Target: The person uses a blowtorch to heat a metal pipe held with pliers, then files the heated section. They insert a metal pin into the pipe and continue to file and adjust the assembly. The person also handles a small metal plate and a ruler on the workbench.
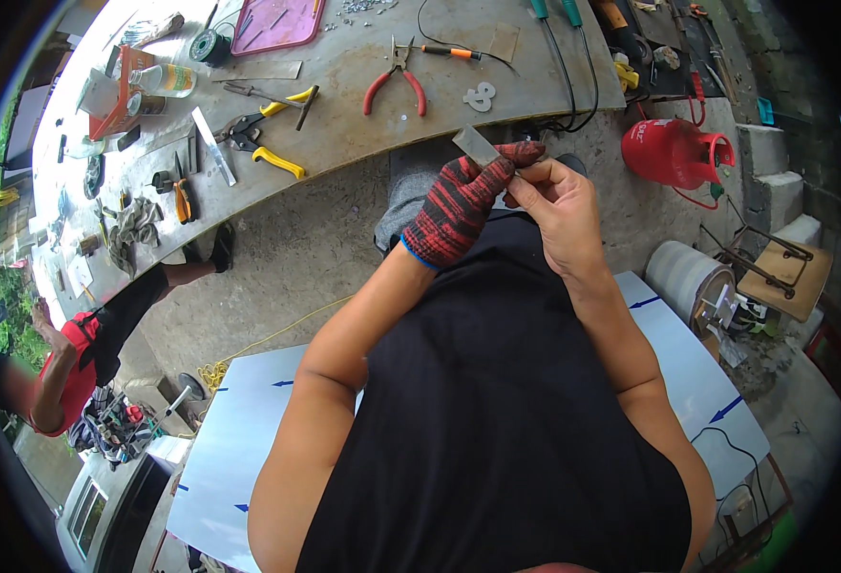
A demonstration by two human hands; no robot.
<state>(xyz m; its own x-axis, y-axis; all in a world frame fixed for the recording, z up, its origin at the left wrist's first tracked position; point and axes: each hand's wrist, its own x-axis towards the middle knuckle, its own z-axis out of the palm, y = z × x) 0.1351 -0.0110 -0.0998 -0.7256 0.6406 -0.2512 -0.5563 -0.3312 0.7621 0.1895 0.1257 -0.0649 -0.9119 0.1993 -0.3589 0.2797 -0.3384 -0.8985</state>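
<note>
My left hand [457,208] wears a red and black knit glove with a blue cuff. Its fingers are closed round a small flat grey metal piece [475,145], which sticks out past the thumb toward the workbench. My right hand [567,212] is bare and meets the left one at the fingertips. Its thumb and forefinger are pinched together beside the gloved fingers; what lies between them is hidden. Both hands are held just off the bench's near edge. Closest on the bench are a pale flat cut-out shape [480,96] and red-handled pliers [398,80].
The metal workbench [344,134] also bears yellow-handled snips [253,138], an orange-handled tool [449,52] and a pink tray [282,24]. A red gas cylinder [669,151] stands to the right. Another person [72,358] is at the left. Pale sheets [258,411] with blue arrows lie behind me.
</note>
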